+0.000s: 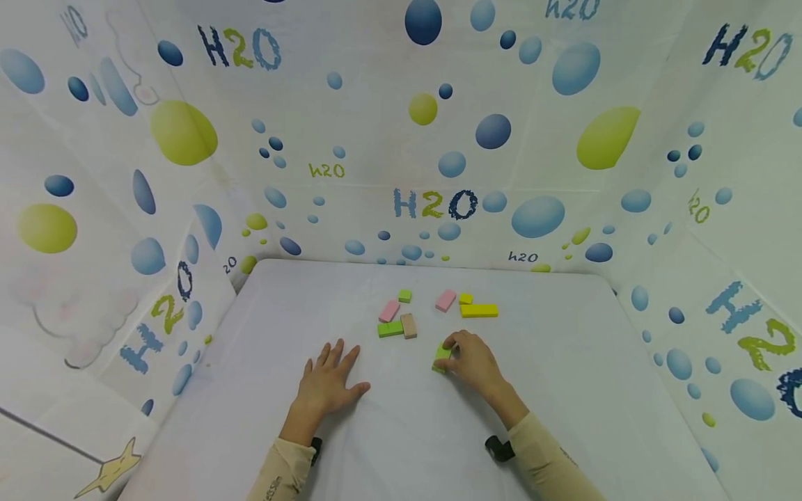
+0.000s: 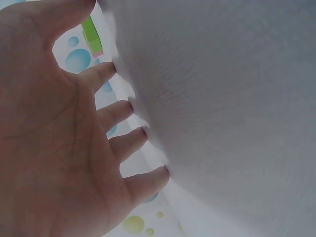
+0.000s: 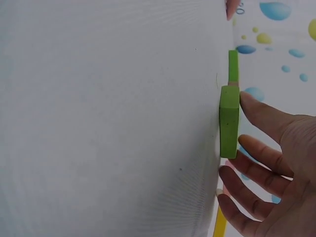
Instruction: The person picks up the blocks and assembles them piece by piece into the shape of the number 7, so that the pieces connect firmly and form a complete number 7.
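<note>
Green block (image 1: pixel 441 353) left of right hand (image 1: pixel 475 362), thumb and fingers pinching it; left hand (image 1: pixel 327 384) splayed.

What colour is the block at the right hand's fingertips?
Green; the block shows best in the right wrist view.

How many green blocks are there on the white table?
3. A small green block lies toward the back; a longer green block lies just left of the brown block; a third green block is between the right hand's thumb and fingers.
</note>
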Demonstrator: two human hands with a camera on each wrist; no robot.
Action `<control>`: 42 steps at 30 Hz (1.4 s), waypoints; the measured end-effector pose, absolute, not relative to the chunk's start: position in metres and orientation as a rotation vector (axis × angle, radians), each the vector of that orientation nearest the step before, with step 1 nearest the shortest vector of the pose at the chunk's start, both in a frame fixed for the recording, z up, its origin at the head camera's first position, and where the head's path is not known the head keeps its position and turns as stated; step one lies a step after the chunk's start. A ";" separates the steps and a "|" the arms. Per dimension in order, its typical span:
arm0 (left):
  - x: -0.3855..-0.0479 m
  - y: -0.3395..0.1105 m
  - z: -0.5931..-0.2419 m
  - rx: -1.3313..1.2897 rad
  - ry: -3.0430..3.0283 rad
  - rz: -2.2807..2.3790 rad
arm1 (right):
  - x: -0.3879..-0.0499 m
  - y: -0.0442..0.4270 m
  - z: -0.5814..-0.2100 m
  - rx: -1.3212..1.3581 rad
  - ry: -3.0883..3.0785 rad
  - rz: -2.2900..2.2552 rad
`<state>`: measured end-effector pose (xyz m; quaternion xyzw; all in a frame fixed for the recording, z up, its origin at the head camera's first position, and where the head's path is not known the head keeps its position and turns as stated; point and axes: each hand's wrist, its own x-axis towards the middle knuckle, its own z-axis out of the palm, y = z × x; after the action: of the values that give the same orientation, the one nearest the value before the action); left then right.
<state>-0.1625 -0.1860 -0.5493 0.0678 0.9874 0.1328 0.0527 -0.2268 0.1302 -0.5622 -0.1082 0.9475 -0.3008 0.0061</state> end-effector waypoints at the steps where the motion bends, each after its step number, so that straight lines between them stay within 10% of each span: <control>1: -0.162 -0.186 -0.549 0.207 3.002 0.405 | -0.226 0.130 -0.562 -0.334 2.963 -0.944; 42: -0.163 -0.187 -0.546 0.198 2.987 0.421 | -0.208 0.125 -0.554 -0.384 2.877 -1.053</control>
<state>-0.1628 -0.1873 -0.5463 0.0655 0.9863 0.1390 0.0592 -0.2076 0.1254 -0.5545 -0.1242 0.9314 -0.3410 0.0269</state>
